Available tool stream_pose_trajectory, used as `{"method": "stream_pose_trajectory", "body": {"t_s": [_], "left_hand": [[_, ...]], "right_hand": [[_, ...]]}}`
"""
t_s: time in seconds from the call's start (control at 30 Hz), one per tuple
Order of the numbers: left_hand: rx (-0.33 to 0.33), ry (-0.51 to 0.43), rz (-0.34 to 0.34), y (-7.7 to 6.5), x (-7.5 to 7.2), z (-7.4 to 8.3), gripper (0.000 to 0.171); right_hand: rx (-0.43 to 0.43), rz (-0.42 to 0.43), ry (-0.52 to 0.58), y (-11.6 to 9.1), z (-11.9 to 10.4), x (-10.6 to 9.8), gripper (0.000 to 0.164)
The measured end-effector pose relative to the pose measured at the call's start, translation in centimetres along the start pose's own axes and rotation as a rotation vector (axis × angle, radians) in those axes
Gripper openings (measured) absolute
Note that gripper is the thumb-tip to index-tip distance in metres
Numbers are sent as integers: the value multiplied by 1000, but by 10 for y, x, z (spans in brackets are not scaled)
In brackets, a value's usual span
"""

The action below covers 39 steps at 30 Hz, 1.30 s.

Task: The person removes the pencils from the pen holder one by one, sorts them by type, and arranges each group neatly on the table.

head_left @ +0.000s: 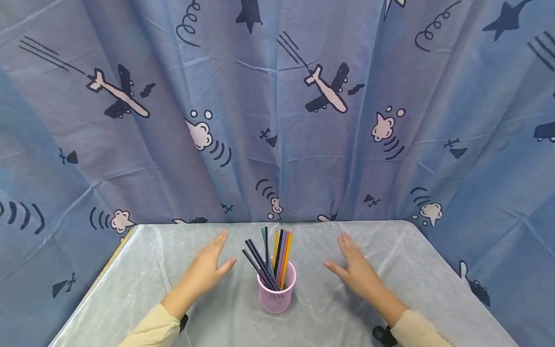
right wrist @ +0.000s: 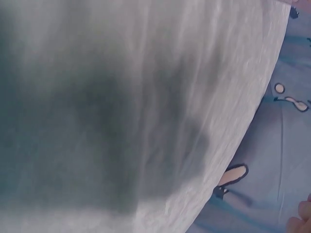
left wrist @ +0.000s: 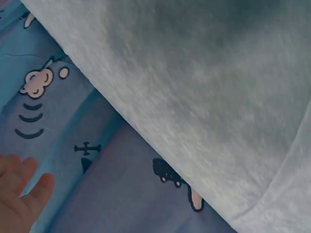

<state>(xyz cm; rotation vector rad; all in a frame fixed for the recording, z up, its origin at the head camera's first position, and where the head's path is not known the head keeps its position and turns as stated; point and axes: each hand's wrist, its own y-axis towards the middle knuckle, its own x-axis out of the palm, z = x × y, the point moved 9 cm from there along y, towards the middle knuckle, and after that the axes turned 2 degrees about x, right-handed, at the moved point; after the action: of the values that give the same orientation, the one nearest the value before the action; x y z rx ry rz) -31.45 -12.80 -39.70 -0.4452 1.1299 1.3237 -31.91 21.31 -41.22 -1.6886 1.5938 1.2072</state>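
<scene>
A pink cup [head_left: 275, 301] stands upright near the middle of the table in the head view. Several thin coloured sticks that look like pencils [head_left: 284, 258] lean in it, dark ones to the left, yellow, orange and purple ones to the right. Left of the cup, my left hand [head_left: 203, 270] is held with fingers straight and thumb spread, touching nothing. My right hand [head_left: 357, 270] mirrors it on the other side, apart from the cup, also holding nothing. Only fingertips of the left hand [left wrist: 22, 189] show in the left wrist view; a bit of the right hand [right wrist: 300, 221] shows in the right wrist view.
A pale grey cloth covers the table [head_left: 329, 318]. Behind it and down both sides hangs a blue curtain [head_left: 277, 120] printed with planes and stars. Dark straps with small devices [head_left: 384, 336] sit at the wrists, by cream sleeves [head_left: 151, 330].
</scene>
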Motion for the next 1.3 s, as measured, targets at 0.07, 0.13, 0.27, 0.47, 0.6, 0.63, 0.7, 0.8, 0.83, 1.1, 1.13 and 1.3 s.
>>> {"method": "stream_pose_trajectory", "body": {"t_s": [0.07, 0.13, 0.27, 0.47, 0.6, 0.63, 0.7, 0.8, 0.83, 1.1, 1.13, 1.3], "left_hand": [[-7, -25, -1, -3, 2, 3, 70], [-13, -47, -2, -6, 3, 5, 68], [-14, -89, 11, -11, 7, 11, 61], [-28, -163, 9, -16, 14, 18, 54], [-50, -213, -9, -21, 20, 21, 52], [-58, -226, -13, -22, 22, 22, 52], [-69, -253, -18, -24, 24, 24, 50], [-68, -305, -6, -25, 28, 28, 48], [-69, -328, 1, -25, 29, 29, 47], [-146, -579, 22, -24, 42, 38, 47], [-150, -600, 27, -25, 44, 39, 47], [-194, -723, 48, -28, 54, 36, 47]], "right_hand": [[-5, 3, 10, -3, -4, 2, 89], [-10, 12, 15, -6, -8, 3, 88], [-15, 30, 39, -11, -15, 5, 84], [-20, 20, 79, -18, -25, 8, 82], [-5, 7, 102, -22, -28, 11, 82], [-2, 7, 108, -23, -29, 11, 81], [0, 12, 113, -24, -30, 12, 80], [-6, 22, 131, -23, -35, 14, 79], [-10, 26, 137, -22, -36, 15, 79], [-35, 61, 187, -20, -45, 19, 76], [-35, 65, 193, -21, -47, 19, 76], [-56, 80, 211, -22, -55, 20, 72]]}}
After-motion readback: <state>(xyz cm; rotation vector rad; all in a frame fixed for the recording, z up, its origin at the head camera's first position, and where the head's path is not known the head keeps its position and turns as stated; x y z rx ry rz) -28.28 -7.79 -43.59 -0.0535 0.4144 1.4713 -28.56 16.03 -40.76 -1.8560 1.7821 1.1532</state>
